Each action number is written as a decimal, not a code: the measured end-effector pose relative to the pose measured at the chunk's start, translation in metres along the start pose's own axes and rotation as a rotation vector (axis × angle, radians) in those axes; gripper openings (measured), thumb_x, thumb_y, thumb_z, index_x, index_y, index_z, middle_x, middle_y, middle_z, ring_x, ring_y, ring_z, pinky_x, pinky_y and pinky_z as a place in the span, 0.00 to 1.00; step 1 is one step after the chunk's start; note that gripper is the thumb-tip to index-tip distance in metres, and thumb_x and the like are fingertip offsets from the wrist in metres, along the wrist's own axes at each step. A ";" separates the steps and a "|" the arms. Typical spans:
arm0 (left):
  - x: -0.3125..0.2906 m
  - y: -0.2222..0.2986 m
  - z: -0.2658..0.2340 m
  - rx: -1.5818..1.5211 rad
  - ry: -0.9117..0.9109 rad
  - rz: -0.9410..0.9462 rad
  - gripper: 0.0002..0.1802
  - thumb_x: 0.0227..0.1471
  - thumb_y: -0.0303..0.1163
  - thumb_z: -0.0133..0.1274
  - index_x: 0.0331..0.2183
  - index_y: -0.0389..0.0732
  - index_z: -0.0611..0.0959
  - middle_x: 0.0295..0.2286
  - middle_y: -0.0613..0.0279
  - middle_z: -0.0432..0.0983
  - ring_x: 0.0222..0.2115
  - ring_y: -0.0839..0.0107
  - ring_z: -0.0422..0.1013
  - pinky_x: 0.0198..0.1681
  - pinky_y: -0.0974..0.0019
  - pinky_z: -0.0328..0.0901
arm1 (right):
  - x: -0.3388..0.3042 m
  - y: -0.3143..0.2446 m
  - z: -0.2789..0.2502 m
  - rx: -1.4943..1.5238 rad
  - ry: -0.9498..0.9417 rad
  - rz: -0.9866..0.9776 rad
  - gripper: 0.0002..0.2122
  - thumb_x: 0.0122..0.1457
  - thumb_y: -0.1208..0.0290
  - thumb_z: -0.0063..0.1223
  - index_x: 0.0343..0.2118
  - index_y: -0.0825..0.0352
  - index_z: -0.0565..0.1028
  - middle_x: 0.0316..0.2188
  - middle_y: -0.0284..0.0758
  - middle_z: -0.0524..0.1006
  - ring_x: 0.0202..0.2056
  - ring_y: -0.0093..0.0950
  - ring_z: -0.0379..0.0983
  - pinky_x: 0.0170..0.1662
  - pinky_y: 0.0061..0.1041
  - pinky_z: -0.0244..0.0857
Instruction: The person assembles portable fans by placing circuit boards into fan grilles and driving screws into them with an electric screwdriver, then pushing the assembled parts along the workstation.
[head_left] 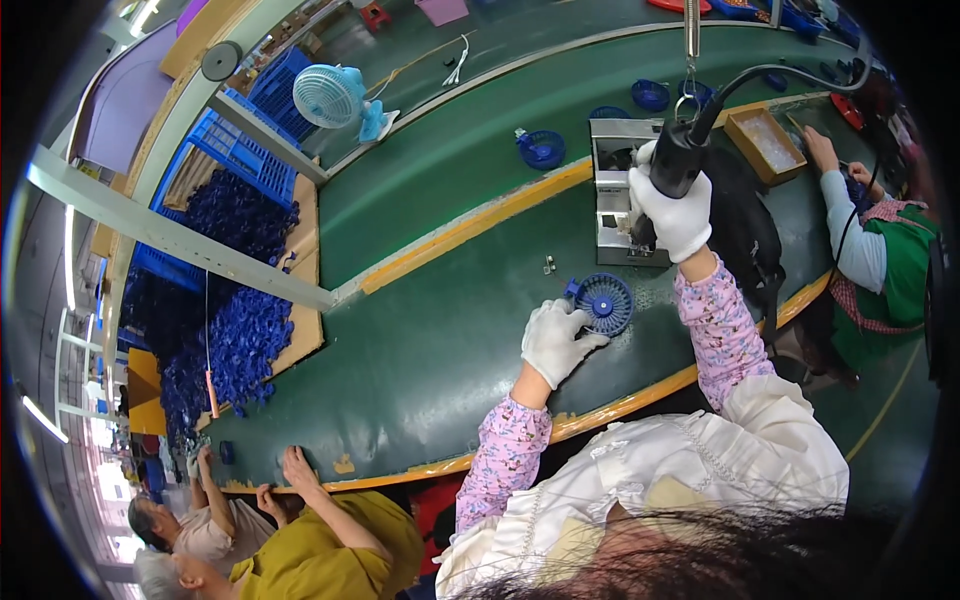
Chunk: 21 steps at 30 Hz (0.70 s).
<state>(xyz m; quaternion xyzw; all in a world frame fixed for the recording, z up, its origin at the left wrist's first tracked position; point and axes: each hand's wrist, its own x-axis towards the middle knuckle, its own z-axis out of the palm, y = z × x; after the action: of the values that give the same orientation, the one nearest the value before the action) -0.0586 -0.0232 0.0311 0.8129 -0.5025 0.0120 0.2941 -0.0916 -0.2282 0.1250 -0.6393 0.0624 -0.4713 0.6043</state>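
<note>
My left hand (558, 345), in a white glove, grips the near-left rim of a round blue fan housing (606, 304) with slatted ribs, lying on the green work table. My right hand (678, 215), gloved too, is wrapped round a black electric screwdriver (680, 160) that hangs upright from a coil spring (691, 30). The tool is above a grey metal parts tray (612, 228); its tip is hidden behind my hand. A small metal piece (549, 264) lies on the table just beyond the fan housing.
Behind the table runs a green conveyor (440, 180) carrying blue fan parts (541, 149). A black bag (750, 240) and a cardboard box (764, 145) sit to the right. Blue parts (250, 335) are heaped at left, near a light-blue fan (328, 97). Co-workers sit on both sides.
</note>
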 end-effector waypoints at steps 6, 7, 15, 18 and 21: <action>-0.001 0.001 -0.002 -0.029 0.009 0.008 0.15 0.30 0.42 0.66 0.21 0.43 0.82 0.21 0.58 0.69 0.26 0.58 0.66 0.31 0.57 0.61 | -0.025 -0.015 0.013 -0.031 -0.089 0.036 0.09 0.49 0.87 0.51 0.34 0.69 0.71 0.20 0.27 0.70 0.19 0.16 0.67 0.21 0.17 0.60; -0.002 0.002 -0.002 -0.028 0.010 0.002 0.15 0.30 0.42 0.66 0.21 0.43 0.82 0.21 0.58 0.69 0.26 0.58 0.66 0.31 0.57 0.61 | -0.034 -0.018 0.018 0.103 -0.105 0.102 0.10 0.49 0.87 0.51 0.35 0.69 0.70 0.20 0.28 0.70 0.17 0.17 0.67 0.20 0.17 0.60; 0.000 0.001 0.003 -0.017 -0.044 -0.007 0.16 0.33 0.44 0.64 0.23 0.43 0.82 0.25 0.57 0.71 0.30 0.58 0.67 0.34 0.58 0.62 | -0.074 -0.006 0.032 0.007 -0.380 0.192 0.11 0.45 0.84 0.56 0.32 0.67 0.71 0.27 0.27 0.71 0.30 0.15 0.67 0.35 0.17 0.63; 0.000 -0.002 0.007 -0.076 0.014 0.028 0.16 0.33 0.44 0.64 0.24 0.43 0.82 0.25 0.58 0.71 0.30 0.58 0.67 0.35 0.58 0.62 | -0.080 0.008 0.033 -0.076 -0.415 0.165 0.10 0.45 0.83 0.56 0.32 0.68 0.72 0.27 0.28 0.73 0.29 0.16 0.69 0.34 0.18 0.64; -0.001 -0.004 0.008 -0.074 0.037 0.038 0.16 0.34 0.44 0.64 0.24 0.43 0.82 0.26 0.58 0.72 0.31 0.58 0.67 0.35 0.58 0.62 | -0.080 0.007 0.034 -0.058 -0.439 0.191 0.10 0.45 0.83 0.57 0.32 0.68 0.72 0.27 0.29 0.73 0.29 0.17 0.69 0.33 0.18 0.65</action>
<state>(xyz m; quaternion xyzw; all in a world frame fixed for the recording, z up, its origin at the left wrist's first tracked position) -0.0585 -0.0248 0.0222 0.7914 -0.5125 0.0140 0.3329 -0.1090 -0.1536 0.0827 -0.7347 0.0030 -0.2599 0.6267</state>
